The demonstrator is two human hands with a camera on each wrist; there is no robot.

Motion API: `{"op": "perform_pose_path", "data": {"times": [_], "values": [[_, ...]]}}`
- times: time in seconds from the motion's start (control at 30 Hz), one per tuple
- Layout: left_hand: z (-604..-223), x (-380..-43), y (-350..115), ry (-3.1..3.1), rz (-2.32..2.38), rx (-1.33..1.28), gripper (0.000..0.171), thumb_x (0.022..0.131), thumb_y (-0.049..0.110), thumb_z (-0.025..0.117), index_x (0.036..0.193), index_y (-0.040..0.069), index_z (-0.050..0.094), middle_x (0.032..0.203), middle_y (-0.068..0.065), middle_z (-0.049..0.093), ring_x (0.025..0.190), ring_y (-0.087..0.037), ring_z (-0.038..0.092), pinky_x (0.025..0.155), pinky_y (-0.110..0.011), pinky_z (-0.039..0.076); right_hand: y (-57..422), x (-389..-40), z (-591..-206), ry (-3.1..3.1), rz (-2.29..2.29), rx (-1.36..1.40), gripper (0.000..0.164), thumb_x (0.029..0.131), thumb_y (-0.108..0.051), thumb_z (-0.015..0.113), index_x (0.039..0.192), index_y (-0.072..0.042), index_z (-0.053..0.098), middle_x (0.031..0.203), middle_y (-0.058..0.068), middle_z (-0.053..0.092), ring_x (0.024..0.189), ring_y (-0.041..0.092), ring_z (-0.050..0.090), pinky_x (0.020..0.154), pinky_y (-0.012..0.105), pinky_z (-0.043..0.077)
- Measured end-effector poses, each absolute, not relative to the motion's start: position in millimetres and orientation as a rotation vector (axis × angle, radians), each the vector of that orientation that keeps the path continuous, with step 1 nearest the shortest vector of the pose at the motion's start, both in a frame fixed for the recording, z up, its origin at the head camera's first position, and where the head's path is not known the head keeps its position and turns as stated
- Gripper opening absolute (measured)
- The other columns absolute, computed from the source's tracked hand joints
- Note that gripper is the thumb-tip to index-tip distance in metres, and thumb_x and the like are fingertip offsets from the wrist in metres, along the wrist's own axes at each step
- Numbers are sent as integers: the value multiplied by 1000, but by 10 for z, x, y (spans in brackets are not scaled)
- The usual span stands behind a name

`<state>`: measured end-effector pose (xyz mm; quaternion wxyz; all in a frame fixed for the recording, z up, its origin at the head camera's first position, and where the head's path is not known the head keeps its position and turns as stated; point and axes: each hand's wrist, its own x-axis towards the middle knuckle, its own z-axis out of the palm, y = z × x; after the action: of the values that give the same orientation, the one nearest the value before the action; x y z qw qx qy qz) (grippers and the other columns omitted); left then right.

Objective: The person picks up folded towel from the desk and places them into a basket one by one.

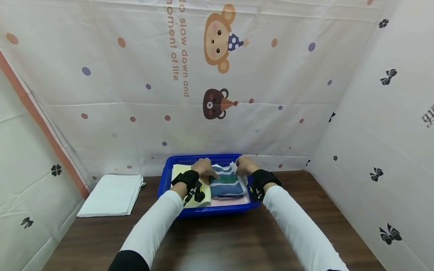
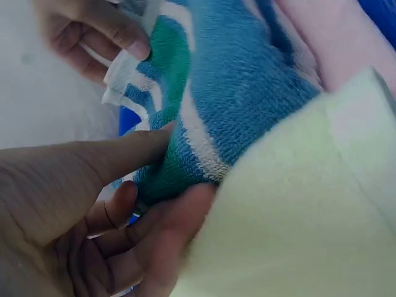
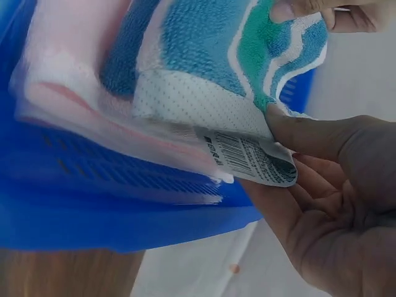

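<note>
A folded towel with blue, green and white stripes lies in the blue basket. At its left side, my left hand pinches the towel between thumb and fingers. My right hand grips the far right edge, thumb on top and fingers beneath, as the right wrist view shows. A printed care label hangs from the white hem beside the right fingers. Left of the striped towel is a pale yellow towel, partly under my left wrist. A pink towel lies beneath the striped one.
A stack of folded white cloth sits on the brown wooden table, left of the basket. Printed white sheeting rises behind the table and on both sides, close to the basket's far rim.
</note>
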<state>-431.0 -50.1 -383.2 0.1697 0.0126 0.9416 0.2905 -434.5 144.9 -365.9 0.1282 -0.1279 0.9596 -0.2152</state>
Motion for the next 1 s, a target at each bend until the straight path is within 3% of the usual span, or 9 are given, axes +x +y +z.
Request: {"op": "perform_pose_path", "data": {"times": [0.07, 0.2, 0.33, 0.4, 0.53, 0.6, 0.77, 0.83, 1.0], "values": [[-3828, -4281, -477, 2690, 783, 14, 28, 83, 30, 87, 71, 9, 72, 52, -5, 62, 41, -12, 57, 46, -27, 51, 1437, -4302, -3670, 2818, -594, -359, 26, 88, -3, 77, 111, 7, 71, 97, 19, 73, 72, 22, 65, 61, 31, 57], [-3807, -4209, -526, 2579, 975, -26, 24, 85, 21, 85, 93, 1, 72, 53, -4, 59, 41, -12, 56, 46, -25, 52, 1391, -4236, -3690, 2841, -582, -311, 25, 87, -5, 78, 109, 6, 72, 99, 19, 73, 73, 24, 68, 62, 34, 60], [-3777, -4129, -699, 2417, 1207, -66, 54, 90, 14, 78, 133, -9, 55, 56, -4, 58, 45, -11, 58, 50, -24, 54, 1263, -4220, -3669, 2836, -560, -330, 34, 91, -9, 76, 120, 5, 68, 114, 21, 71, 89, 29, 70, 70, 36, 60], [-3765, -4105, -815, 2355, 1289, -84, 63, 93, 14, 75, 143, -10, 45, 57, -5, 60, 47, -11, 60, 52, -24, 54, 1177, -4229, -3635, 2825, -559, -355, 39, 92, -12, 75, 126, 4, 64, 121, 22, 69, 98, 31, 69, 76, 38, 60], [-3696, -4072, -1084, 2314, 1394, -64, 43, 96, 16, 70, 127, -12, 59, 64, -13, 68, 58, -14, 67, 63, -28, 59, 1056, -4335, -3574, 2760, -585, -386, 46, 94, -15, 73, 134, 4, 59, 131, 22, 64, 101, 33, 70, 85, 43, 61], [-3630, -4050, -1242, 2316, 1445, -34, 34, 98, 16, 66, 119, -11, 63, 79, -19, 74, 66, -16, 72, 74, -33, 62, 1078, -4469, -3600, 2711, -640, -440, 46, 94, -17, 72, 132, 6, 59, 128, 25, 64, 90, 31, 73, 77, 41, 63], [-3453, -3915, -1767, 2432, 1571, 40, 38, 103, 14, 56, 127, -14, 53, 122, -35, 66, 83, -21, 75, 90, -41, 61, 1279, -4577, -3516, 2688, -745, -414, 37, 98, -14, 63, 129, 7, 62, 115, 25, 70, 75, 28, 74, 67, 37, 64], [-3423, -3829, -2043, 2514, 1601, 26, 38, 103, 13, 54, 127, -16, 50, 119, -36, 65, 83, -19, 74, 87, -38, 62, 1391, -4490, -3425, 2746, -771, -351, 30, 99, -9, 59, 124, 6, 65, 107, 23, 73, 75, 27, 74, 69, 38, 64], [-3547, -3575, -2773, 2655, 1569, -153, 36, 98, 10, 52, 122, -17, 50, 92, -13, 74, 70, -9, 69, 68, -25, 61, 1752, -4360, -3477, 2874, -814, -336, 18, 96, -6, 60, 103, 9, 69, 84, 20, 73, 63, 20, 66, 61, 33, 60]]}}
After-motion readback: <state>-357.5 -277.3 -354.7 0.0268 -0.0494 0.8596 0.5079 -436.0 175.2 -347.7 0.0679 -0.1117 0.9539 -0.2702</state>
